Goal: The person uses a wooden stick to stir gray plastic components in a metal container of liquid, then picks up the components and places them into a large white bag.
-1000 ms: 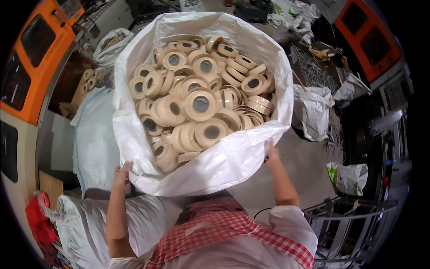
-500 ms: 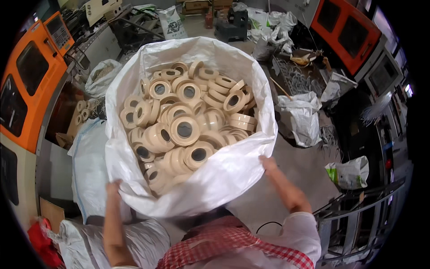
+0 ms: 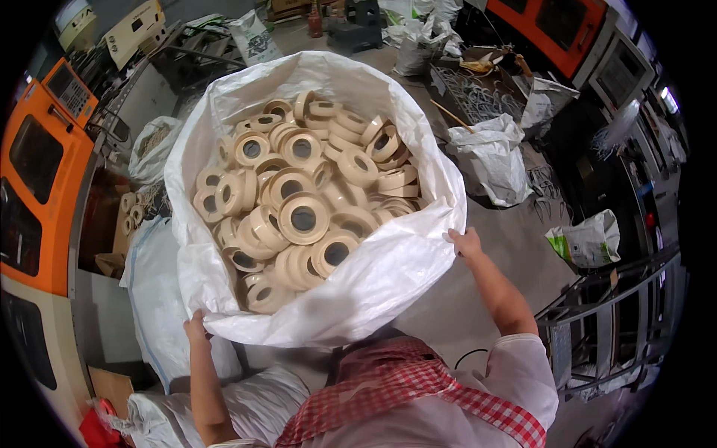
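A large white woven sack (image 3: pixel 373 287) stands wide open in front of me. Inside lies a heap of beige plastic rings (image 3: pixel 304 218), tumbled at all angles, several with dark round centres. At the sack's near left rim, my left hand (image 3: pixel 197 328) is closed on a fold of the material. My right hand (image 3: pixel 466 243) pinches the rim on the right side, pulling it taut. The near wall of the sack sags between the two hands. What lies under the top layer of rings is hidden.
An orange machine (image 3: pixel 37 172) stands at the left, and another orange machine (image 3: pixel 549 30) at the far right. Filled white sacks (image 3: pixel 160 299) lie close on my left. A smaller white sack (image 3: pixel 489 160) stands to the right, above a metal rack (image 3: pixel 597 321).
My right hand has moved up and to the right with the sack rim. The left hand has shifted slightly down and right. The view has turned a little; some rings lie differently.
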Tool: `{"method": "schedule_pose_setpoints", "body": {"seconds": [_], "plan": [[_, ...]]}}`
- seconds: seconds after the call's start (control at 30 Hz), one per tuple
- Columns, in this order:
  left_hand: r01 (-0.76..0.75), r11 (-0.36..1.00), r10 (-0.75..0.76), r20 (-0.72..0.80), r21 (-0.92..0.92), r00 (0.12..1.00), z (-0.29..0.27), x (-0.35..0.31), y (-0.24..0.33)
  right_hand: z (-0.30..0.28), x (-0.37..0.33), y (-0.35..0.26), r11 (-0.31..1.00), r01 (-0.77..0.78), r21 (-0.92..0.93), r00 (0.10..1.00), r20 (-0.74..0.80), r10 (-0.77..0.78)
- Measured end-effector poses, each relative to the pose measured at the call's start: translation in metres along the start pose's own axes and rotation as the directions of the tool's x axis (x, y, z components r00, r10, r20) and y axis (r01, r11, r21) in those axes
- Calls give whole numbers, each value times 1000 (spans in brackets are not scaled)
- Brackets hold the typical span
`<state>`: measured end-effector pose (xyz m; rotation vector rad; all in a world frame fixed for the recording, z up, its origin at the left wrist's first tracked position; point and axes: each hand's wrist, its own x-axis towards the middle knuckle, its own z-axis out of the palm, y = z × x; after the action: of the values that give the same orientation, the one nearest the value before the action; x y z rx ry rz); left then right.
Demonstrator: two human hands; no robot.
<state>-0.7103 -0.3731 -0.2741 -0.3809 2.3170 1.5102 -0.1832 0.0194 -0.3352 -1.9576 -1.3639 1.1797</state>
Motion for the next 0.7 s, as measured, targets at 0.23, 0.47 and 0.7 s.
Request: {"method": "schedule_pose_setpoints", "body": {"seconds": [0.23, 0.47, 0.7], "plan": [[-825, 369, 795, 314, 429, 519, 17, -40, 4, -16, 95, -45, 987, 157, -32, 971, -176, -161], [-905, 268, 613, 665, 331, 426, 190, -212, 13, 27, 190, -53, 974, -123, 188, 951, 304, 62], [-712, 475, 130, 759, 518, 638, 295, -236, -43, 18, 205, -26, 946, -93, 312, 877, 475, -70]]}}
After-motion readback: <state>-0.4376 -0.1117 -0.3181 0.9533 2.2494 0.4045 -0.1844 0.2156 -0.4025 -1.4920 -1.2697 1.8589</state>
